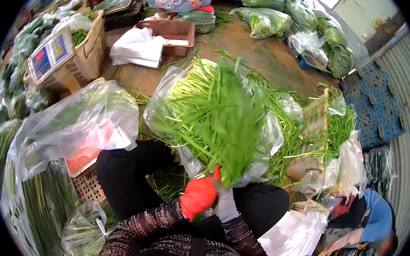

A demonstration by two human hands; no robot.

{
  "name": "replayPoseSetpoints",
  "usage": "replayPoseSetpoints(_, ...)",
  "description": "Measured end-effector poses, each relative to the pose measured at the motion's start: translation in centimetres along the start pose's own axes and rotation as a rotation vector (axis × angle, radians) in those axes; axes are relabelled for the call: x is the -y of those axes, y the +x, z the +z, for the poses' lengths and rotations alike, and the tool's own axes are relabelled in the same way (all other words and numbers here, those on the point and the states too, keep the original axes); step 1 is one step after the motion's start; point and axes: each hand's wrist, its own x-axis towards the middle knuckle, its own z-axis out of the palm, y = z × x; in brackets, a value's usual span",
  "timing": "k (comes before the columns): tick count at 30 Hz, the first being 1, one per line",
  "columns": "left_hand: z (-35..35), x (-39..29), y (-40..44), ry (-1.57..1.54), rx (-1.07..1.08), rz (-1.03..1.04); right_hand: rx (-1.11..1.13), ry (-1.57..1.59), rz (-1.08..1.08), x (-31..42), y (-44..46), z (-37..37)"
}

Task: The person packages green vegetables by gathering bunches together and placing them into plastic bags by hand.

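A big bunch of garlic chives (238,140), long thin green leaves blurred by motion, fans upward in front of me. My left hand (197,196), in a red glove, is closed at the bunch's lower end, with one finger pointing up along it. Right beside it, my right hand (224,202) in a pale grey glove is also closed around that end. Behind the bunch lies a heap of chives (189,89) with pale yellowish ends, on clear plastic. The bunch covers part of this heap. Both hands are between my bent knees.
A digital scale (51,57) and a basket stand at left, near a clear plastic sheet (78,118). Ahead are a brown crate (174,33) and white bags (136,48). Bagged greens (266,23) lie farther back. One person sits at the top; another bends at lower right.
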Motion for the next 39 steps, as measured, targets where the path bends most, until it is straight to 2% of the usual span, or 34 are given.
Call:
replayPoseSetpoints(1,-0.1,-0.3,-0.1,-0.004,-0.009,-0.019,-0.022,0.285,0.098,0.5,0.2,-0.2)
replayPoseSetpoints(2,-0.2,-0.5,-0.1,0.064,-0.005,0.044,-0.015,0.423,0.184,1.1,0.1,-0.3)
replayPoseSetpoints(3,-0.5,-0.7,-0.1,0.132,0.002,0.114,-0.169,0.361,0.119,1.1,0.1,-0.4)
replayPoseSetpoints(4,-1.4,-1.2,-0.2,0.036,0.119,0.086,-0.17,0.336,0.095,1.6,0.1,-0.8)
replayPoseSetpoints(5,-1.5,-1.1,-0.3,0.028,0.12,0.092,-0.177,0.314,0.069,2.2,0.1,-1.6)
replayPoseSetpoints(6,-1.6,-0.8,-0.7,-0.181,0.044,0.228,-0.113,0.549,0.146,2.7,0.3,-3.3)
replayPoseSetpoints(7,-2.9,-1.0,-0.7,-0.392,-0.034,0.362,-0.092,0.441,0.053,3.3,0.7,-4.6)
replayPoseSetpoints(8,-4.4,-1.4,-0.8,-0.356,0.346,0.202,-0.034,0.495,0.085,4.6,0.5,-6.1)
replayPoseSetpoints(9,-4.4,-1.1,-0.7,-0.361,0.341,0.204,0.03,0.547,0.12,6.4,0.1,-7.2)
replayPoseSetpoints(11,-4.3,0.2,-1.1,-0.918,0.375,0.067,-0.101,0.372,-0.022,10.0,-1.2,-8.6)
replayPoseSetpoints(12,-3.6,1.1,-1.1,-1.048,0.335,0.019,-0.089,0.476,-0.106,12.1,-1.7,-8.5)
replayPoseSetpoints(13,-3.0,1.9,-1.0,-1.048,0.333,0.017,-0.078,0.581,-0.191,14.5,-1.9,-8.2)
replayPoseSetpoints(15,-2.3,2.9,-0.5,-1.25,0.286,-0.18,0.037,0.628,-0.255,18.9,-2.8,-8.0)
replayPoseSetpoints(16,-3.3,2.5,-0.1,-1.301,0.34,-0.325,0.106,0.586,-0.288,20.7,-3.5,-7.3)
replayPoseSetpoints(17,-3.3,2.5,0.1,-1.303,0.343,-0.32,0.175,0.544,-0.32,22.1,-4.0,-6.7)
replayPoseSetpoints(18,-3.1,2.4,0.3,-1.377,0.345,-0.355,0.211,0.556,-0.463,22.9,-3.7,-6.5)
replayPoseSetpoints(19,-3.0,2.4,0.4,-1.45,0.345,-0.392,0.146,0.546,-0.516,23.5,-3.8,-6.0)
replayPoseSetpoints(20,-3.1,2.2,0.3,-1.488,0.36,-0.412,0.237,0.672,-0.472,23.7,-3.2,-5.8)
replayPoseSetpoints(22,-2.8,2.1,0.3,-1.542,0.398,-0.407,0.219,0.853,-0.339,23.0,-2.0,-4.6)
replayPoseSetpoints(27,-1.7,2.8,0.2,-1.661,0.433,-0.433,-0.104,0.482,0.078,13.7,-0.9,0.9)
replayPoseSetpoints(28,-1.8,3.0,0.2,-1.675,0.394,-0.427,0.041,0.493,0.189,10.2,-0.4,-0.8)
replayPoseSetpoints(30,-2.1,3.3,0.0,-1.682,0.326,-0.453,0.125,0.968,0.522,6.1,0.2,-1.8)
replayPoseSetpoints(31,-2.1,3.5,-0.1,-1.678,0.326,-0.456,0.144,1.105,0.575,4.7,0.3,-2.4)
replayPoseSetpoints(34,-1.4,3.9,0.0,-1.589,0.113,-0.497,0.164,1.03,0.484,3.1,0.2,-3.4)
replayPoseSetpoints(35,-1.2,3.8,0.2,-1.591,0.114,-0.499,0.132,0.993,0.476,3.2,0.0,-3.5)
replayPoseSetpoints(37,-1.0,3.4,0.7,-1.366,-0.063,-0.475,0.102,0.952,0.464,3.5,-0.5,-3.3)
replayPoseSetpoints(39,-1.1,2.8,1.7,-1.318,-0.072,-0.478,0.095,0.964,0.438,3.7,-0.9,-3.1)
